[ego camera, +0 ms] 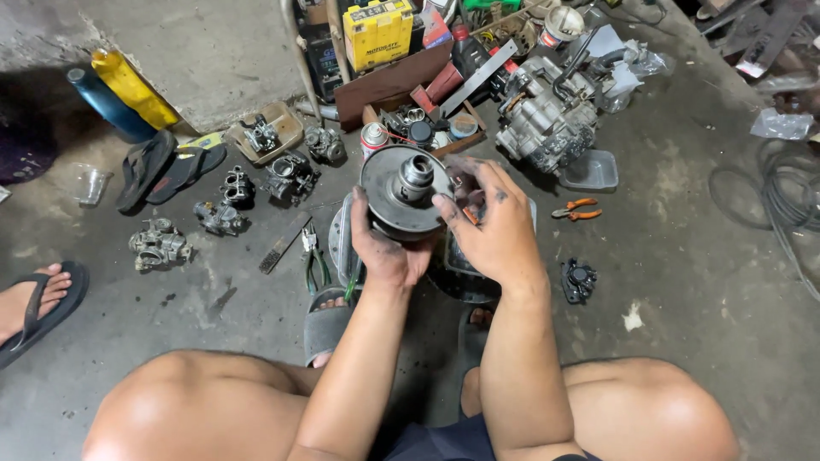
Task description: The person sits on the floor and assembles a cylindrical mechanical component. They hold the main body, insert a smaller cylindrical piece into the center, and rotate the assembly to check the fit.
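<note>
clutch pulley (404, 189) in both grips, left hand (386, 248), right hand (493, 229); carburetor (260, 133) in tray (289, 119)

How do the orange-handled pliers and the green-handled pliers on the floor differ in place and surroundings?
The orange-handled pliers lie to the right of the hands, alone on bare floor; the green-handled pliers lie to the left, beside a flat file. The orange pair is clear of the person; the green pair sits just ahead of a grey sandal and close under the left hand. Both rest flat on the concrete, untouched.
</note>
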